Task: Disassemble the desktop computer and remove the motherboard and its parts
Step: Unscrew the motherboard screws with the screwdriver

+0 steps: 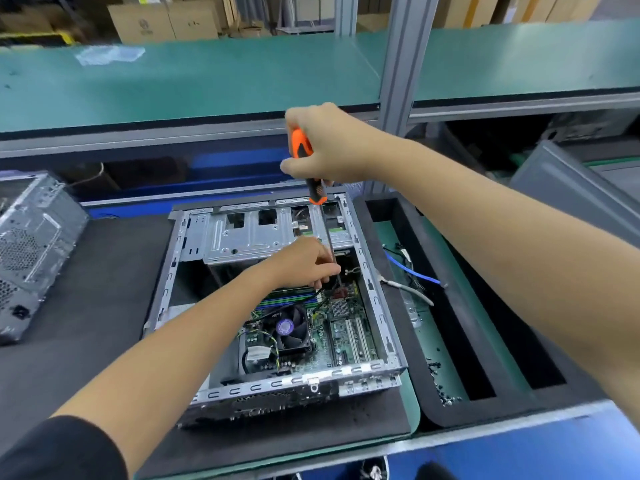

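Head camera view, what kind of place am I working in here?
Most likely an electronics teardown or recycling workshop. An opened computer case lies on a padded workbench, a second stripped case stands at the left, and cardboard boxes are stacked behind the green shelf.

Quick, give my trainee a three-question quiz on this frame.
1. True or false: the right hand grips the screwdriver by its handle.
2. What does the left hand steady? A) the fan B) the screwdriver's shaft C) the blue cable
3. Fill in: the blue cable lies in the ___ right of the case.

Key: 1 true; 2 B; 3 tray.
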`<state>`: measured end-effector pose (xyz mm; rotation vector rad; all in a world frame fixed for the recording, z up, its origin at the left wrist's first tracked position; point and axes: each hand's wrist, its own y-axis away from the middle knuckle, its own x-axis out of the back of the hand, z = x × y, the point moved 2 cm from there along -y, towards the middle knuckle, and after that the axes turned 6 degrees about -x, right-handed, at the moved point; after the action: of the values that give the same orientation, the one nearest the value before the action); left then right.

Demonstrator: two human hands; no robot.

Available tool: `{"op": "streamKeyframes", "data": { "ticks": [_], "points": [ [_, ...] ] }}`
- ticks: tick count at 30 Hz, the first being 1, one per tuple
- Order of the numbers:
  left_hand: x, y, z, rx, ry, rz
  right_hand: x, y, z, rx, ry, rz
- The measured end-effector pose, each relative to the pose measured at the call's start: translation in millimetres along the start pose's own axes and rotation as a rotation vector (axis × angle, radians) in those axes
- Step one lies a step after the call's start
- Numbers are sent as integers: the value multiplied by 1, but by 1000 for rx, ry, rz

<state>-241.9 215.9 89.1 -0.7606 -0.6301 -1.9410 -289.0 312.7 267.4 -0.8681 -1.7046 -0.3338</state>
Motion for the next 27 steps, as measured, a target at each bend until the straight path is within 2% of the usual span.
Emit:
{"op": "streamKeyframes", "data": {
  "ticks": [9,15,27],
  "points": [
    [-10,-15,2,-34,5,112,-13,23,31,-102,25,-7],
    [-15,-26,6,-84,-100,120,-12,28,42,-122,19,22],
    [-14,-30,7,-116,-87,116,-8,31,46,-134,-4,18]
  ]
}}
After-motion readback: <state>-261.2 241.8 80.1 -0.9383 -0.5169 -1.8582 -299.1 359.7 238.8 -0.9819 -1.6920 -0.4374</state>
